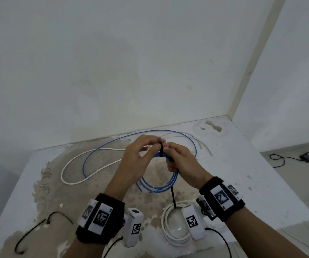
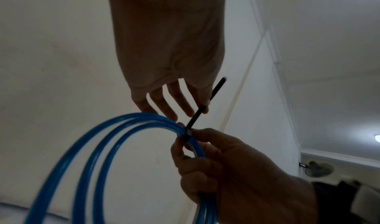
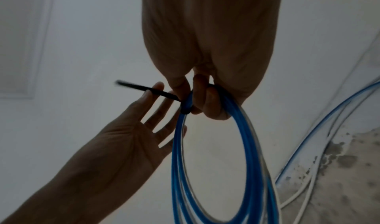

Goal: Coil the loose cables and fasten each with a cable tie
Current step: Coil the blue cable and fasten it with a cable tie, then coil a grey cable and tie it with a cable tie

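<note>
Blue plastic cable coil (image 3: 177, 146) pinched in your right hand (image 1: 181, 161) at black nylon cable tie (image 2: 197, 115), keeping loops bunched; your left hand (image 1: 136, 161) splayed, holding nothing, fingers against tie tail, likely to pull.

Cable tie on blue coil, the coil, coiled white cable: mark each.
Cable tie (image 2: 205, 105): left wrist view, mid strap.
Blue coil (image 3: 177, 159): right wrist view, left arc.
Coiled white cable (image 1: 165, 224): head view, left edge.

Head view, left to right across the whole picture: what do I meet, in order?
Loose black plastic cable ties on the stained white table → left hand → right hand, gripping the blue coiled cable → small black box on the floor.
</note>
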### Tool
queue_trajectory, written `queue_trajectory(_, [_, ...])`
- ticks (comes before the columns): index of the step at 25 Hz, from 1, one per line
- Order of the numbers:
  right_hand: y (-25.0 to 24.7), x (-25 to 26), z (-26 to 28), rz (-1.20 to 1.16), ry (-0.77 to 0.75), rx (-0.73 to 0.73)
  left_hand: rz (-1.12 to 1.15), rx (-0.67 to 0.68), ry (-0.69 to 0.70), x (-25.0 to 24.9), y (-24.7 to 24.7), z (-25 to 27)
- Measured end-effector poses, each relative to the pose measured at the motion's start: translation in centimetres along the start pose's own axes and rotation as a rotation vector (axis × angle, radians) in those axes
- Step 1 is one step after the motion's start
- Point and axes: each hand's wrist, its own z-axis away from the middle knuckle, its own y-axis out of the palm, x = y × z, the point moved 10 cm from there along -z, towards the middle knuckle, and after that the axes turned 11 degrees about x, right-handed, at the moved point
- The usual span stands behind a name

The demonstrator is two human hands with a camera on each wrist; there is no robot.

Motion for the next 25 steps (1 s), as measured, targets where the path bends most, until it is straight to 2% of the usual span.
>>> queue_trajectory(4, [1.6, -0.6, 1.0, 0.101, 0.004, 0.091, -0.041, -0.117, 0.028, 0.1, -1.2, 0.3])
queue_trajectory(9, [1.5, -0.6, 2.5, 0.193, 0.022, 0.083, 0.054, -0.152, -0.017, 0.6, 0.1, 0.9])
queue_trajectory(11, [-0.2, -1.1, 3.1, 0.176, 0.06, 0.024, 0.131, -0.076, -0.087, 2.1, 1.9, 0.5])
queue_trajectory(15, [-5.3, -2.2, 4.5, -0.197, 0.054, -0.143, 0.143, 0.205, -0.269, 5.1, 8.5, 1.1])
queue_trajectory(16, [-6.7, -2.4, 5.1, -0.244, 0.06, -0.193, 0.194, 0.217, -0.308, 5.4, 10.1, 1.4])
queue_trajectory(19, [-9.2, -3.6, 7.2, -0.176, 0.136, -0.279, 0.467, 0.042, -0.427, 7.1, 12.5, 1.0])
queue_trajectory(21, [-10.2, -4.5, 8.8, -0.129, 0.175, -0.286, 0.583, -0.004, -0.464, 7.5, 14.0, -0.1])
queue_trajectory(23, [-11.9, -5.1, 10.0, -0.126, 0.173, -0.326, 0.576, 0.087, -0.483, 7.6, 16.5, -0.8])
queue_trajectory(25, [-15.2, -5.5, 11.2, -0.135, 0.162, -0.424, 0.469, 0.251, -0.557, 8.5, 19.3, -0.5])
